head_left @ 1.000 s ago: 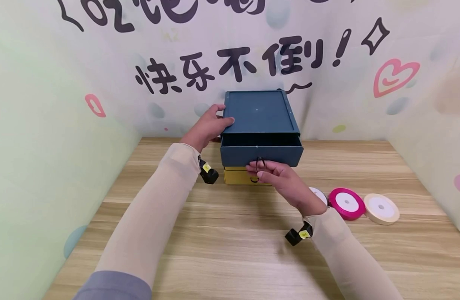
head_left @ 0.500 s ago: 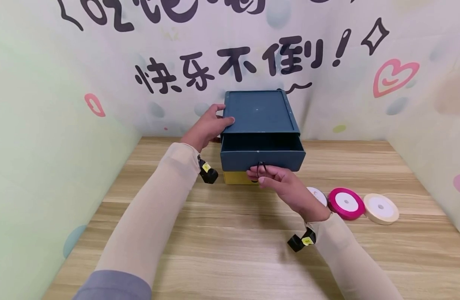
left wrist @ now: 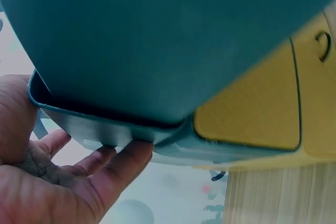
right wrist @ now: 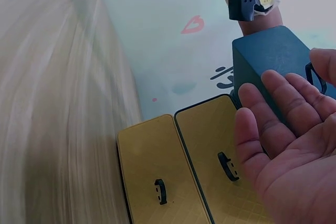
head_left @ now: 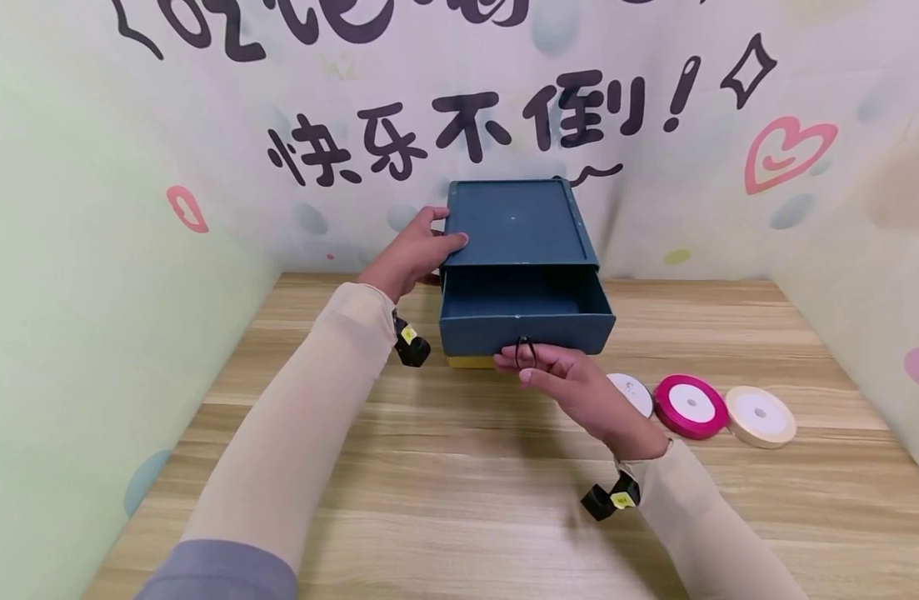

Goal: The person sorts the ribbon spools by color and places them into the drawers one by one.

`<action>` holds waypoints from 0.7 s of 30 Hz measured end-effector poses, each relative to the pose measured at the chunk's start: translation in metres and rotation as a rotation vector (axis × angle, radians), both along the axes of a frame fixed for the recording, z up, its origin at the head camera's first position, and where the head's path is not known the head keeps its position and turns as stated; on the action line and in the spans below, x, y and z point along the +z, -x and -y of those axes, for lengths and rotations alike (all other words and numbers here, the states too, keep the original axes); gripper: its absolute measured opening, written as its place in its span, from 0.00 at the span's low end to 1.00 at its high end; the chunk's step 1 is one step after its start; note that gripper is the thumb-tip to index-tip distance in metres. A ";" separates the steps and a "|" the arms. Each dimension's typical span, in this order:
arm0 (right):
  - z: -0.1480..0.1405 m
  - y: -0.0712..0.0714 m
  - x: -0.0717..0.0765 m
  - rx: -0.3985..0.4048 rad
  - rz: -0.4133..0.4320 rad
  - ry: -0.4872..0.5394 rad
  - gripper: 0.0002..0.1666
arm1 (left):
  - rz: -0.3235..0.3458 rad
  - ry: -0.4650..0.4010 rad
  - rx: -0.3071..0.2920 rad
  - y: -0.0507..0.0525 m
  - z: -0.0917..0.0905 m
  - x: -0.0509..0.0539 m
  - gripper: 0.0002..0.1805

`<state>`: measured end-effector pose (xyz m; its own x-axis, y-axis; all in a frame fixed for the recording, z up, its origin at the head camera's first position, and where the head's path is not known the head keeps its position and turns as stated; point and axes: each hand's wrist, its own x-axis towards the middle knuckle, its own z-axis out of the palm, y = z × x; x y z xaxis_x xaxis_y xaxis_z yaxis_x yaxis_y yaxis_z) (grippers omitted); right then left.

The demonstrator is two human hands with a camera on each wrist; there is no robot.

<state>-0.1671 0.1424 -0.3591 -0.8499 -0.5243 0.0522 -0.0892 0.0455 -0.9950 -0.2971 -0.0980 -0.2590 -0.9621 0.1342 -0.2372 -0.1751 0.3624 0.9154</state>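
At the back of the table stands a stack of drawers, with a dark blue drawer case (head_left: 511, 223) on top. Its blue drawer (head_left: 481, 336) is pulled well out, and the inside I can see holds nothing. My left hand (head_left: 414, 254) grips the case's left edge, thumb on top and fingers along the side (left wrist: 94, 127). With my right hand (head_left: 571, 383) I hold the black loop handle (head_left: 525, 352) on the drawer front, fingers passing behind it. Below, mostly hidden in the head view, are yellow drawers (right wrist: 163, 171) with black handles, pushed in.
Right of the stack lie three ribbon spools: a white-faced one (head_left: 631, 393) partly behind my right hand, a magenta one (head_left: 691, 406) and a cream one (head_left: 761, 417). A printed wall cloth (head_left: 354, 233) hangs close behind the stack.
The blue drawer has slid further out towards me as my right hand drew back with the handle, covering more of the yellow front. My left hand has stayed on the case.
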 end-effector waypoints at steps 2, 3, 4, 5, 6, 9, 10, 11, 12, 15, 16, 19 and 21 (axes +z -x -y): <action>0.000 -0.003 0.000 0.002 0.006 -0.006 0.23 | -0.003 0.005 -0.005 0.000 0.000 0.000 0.36; 0.000 -0.004 0.001 0.004 0.008 -0.007 0.24 | -0.005 0.008 -0.007 0.000 0.001 0.000 0.36; -0.001 -0.005 0.000 0.006 0.008 -0.008 0.24 | -0.008 0.010 -0.009 0.000 0.001 -0.001 0.36; -0.001 -0.007 0.000 0.008 0.008 -0.011 0.24 | -0.011 0.013 -0.010 0.000 0.001 -0.001 0.36; -0.001 -0.008 0.000 0.008 0.008 -0.013 0.24 | -0.015 0.016 -0.011 0.000 0.001 -0.001 0.36; -0.002 -0.011 -0.001 0.014 0.008 -0.005 0.24 | -0.023 0.025 -0.011 -0.001 0.001 -0.002 0.36; -0.002 -0.012 -0.001 0.013 0.008 -0.007 0.24 | -0.024 0.028 -0.010 -0.001 0.001 -0.002 0.36; -0.002 -0.013 -0.002 0.014 0.010 -0.004 0.24 | -0.026 0.032 -0.010 -0.001 0.001 -0.002 0.36; -0.002 -0.015 -0.002 0.015 0.011 -0.002 0.24 | -0.027 0.032 -0.010 -0.001 0.001 -0.002 0.36; -0.002 -0.018 -0.003 0.019 -0.001 0.002 0.23 | -0.030 0.033 -0.011 -0.001 0.001 -0.002 0.36; -0.002 -0.020 -0.003 0.019 -0.004 0.003 0.23 | -0.031 0.031 -0.011 -0.001 0.001 -0.002 0.36; -0.002 -0.023 -0.004 0.025 -0.014 0.006 0.23 | -0.031 0.030 -0.011 -0.001 0.001 -0.002 0.36; -0.002 -0.026 -0.004 0.023 -0.013 0.001 0.23 | -0.034 0.029 -0.013 -0.001 0.000 -0.002 0.36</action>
<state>-0.1412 0.1444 -0.3632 -0.8369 -0.5437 0.0637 -0.1031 0.0424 -0.9938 -0.2958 -0.0982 -0.2607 -0.9678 0.1403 -0.2088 -0.1395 0.3911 0.9097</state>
